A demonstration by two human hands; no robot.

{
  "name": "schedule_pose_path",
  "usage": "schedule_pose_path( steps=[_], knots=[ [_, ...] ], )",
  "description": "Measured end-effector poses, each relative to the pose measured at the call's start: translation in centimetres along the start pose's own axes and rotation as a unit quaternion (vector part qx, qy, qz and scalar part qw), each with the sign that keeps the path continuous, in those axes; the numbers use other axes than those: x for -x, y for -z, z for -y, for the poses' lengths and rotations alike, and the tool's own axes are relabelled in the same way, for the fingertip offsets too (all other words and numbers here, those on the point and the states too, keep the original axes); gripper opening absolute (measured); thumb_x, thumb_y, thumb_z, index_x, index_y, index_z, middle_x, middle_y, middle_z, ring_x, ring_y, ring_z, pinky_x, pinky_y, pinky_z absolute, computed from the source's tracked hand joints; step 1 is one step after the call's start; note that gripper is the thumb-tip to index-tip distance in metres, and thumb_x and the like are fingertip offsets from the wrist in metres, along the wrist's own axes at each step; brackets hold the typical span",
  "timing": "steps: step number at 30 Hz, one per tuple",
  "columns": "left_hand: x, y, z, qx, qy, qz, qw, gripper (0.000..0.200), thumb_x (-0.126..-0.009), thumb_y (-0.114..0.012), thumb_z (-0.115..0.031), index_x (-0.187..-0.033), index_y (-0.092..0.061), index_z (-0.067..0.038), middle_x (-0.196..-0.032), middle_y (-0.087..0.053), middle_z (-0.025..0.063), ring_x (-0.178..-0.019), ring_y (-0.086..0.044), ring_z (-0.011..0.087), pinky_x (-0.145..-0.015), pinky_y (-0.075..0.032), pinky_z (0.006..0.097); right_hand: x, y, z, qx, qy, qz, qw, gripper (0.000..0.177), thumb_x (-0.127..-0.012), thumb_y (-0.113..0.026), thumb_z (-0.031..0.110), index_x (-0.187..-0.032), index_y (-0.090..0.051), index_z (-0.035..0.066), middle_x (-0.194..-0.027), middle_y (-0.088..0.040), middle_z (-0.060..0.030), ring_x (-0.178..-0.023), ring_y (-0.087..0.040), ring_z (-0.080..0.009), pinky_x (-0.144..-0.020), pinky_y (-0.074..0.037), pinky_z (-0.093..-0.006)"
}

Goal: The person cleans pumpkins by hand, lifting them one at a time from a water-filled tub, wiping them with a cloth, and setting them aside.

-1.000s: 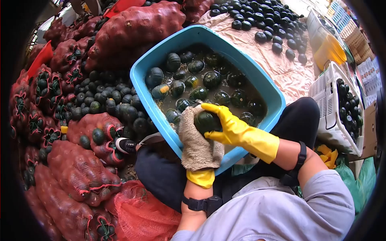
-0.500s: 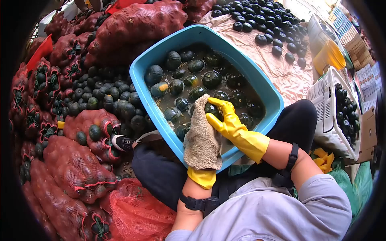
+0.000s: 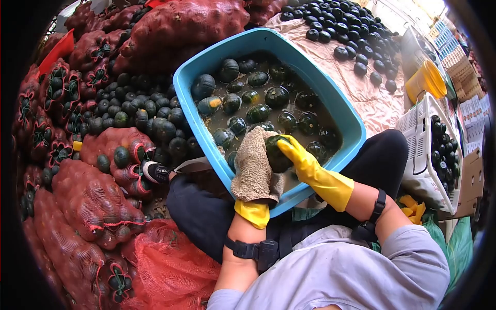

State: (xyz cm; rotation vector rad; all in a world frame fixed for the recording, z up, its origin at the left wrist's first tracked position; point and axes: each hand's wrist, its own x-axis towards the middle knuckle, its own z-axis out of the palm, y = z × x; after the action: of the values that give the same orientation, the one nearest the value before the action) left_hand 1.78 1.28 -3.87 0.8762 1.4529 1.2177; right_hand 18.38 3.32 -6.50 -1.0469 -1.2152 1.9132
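Note:
A small dark green pumpkin [image 3: 276,155] is held between my two hands over the near side of a blue tub [image 3: 353,147]. My left hand [image 3: 256,160] is covered by a beige terry cloth mitt, with a yellow glove cuff showing at the wrist. The cloth curls against the pumpkin's left side; the fingers inside are hidden. My right hand [image 3: 302,160], in a yellow rubber glove, is closed round the pumpkin's right side. Several more green pumpkins [image 3: 277,97] float in the murky water, a few with orange patches.
Red mesh sacks [image 3: 95,194] of pumpkins and a loose heap [image 3: 139,111] lie at the left. More pumpkins [image 3: 356,44] rest on a pinkish sheet [image 3: 330,70] at the back. At the right stand a white crate [image 3: 413,134] of pumpkins and a yellow bucket [image 3: 428,81].
The pumpkin has come up out of the water toward me, turned between my hands. My right hand has shifted slightly right and down, and the mitt has drawn back and bent round the pumpkin.

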Motion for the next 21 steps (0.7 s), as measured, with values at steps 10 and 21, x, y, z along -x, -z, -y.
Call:
schedule_pose_path(
  steps=[10,21],
  knots=[
    [1.4,0.2,-5.3,0.518,0.175,-0.103,0.831,0.012,-0.092,-0.066,-0.015,-0.086,-0.061,-0.007,-0.071,-0.055,0.0037,-0.066,-0.059,0.0218,-0.065,-0.052,0.0315,3.3,1.0,1.5,-0.527,-0.221,0.091,0.816,0.075,-0.104,-0.057,0.065,-0.152,-0.058,0.008,-0.153,-0.060,-0.0223,-0.139,-0.060,-0.0434,-0.119,-0.044,-0.0665],
    [1.7,1.0,-3.8,0.428,0.190,-0.137,0.873,0.032,-0.104,-0.058,-0.037,-0.123,-0.065,-0.013,-0.120,-0.064,0.0075,-0.111,-0.060,0.0198,-0.098,-0.049,0.0345,-9.9,13.2,14.6,0.491,0.148,-0.074,0.855,0.053,-0.102,-0.070,0.029,-0.150,-0.058,0.010,-0.148,-0.063,-0.0130,-0.137,-0.059,-0.0251,-0.116,-0.049,-0.0370]
  ],
)
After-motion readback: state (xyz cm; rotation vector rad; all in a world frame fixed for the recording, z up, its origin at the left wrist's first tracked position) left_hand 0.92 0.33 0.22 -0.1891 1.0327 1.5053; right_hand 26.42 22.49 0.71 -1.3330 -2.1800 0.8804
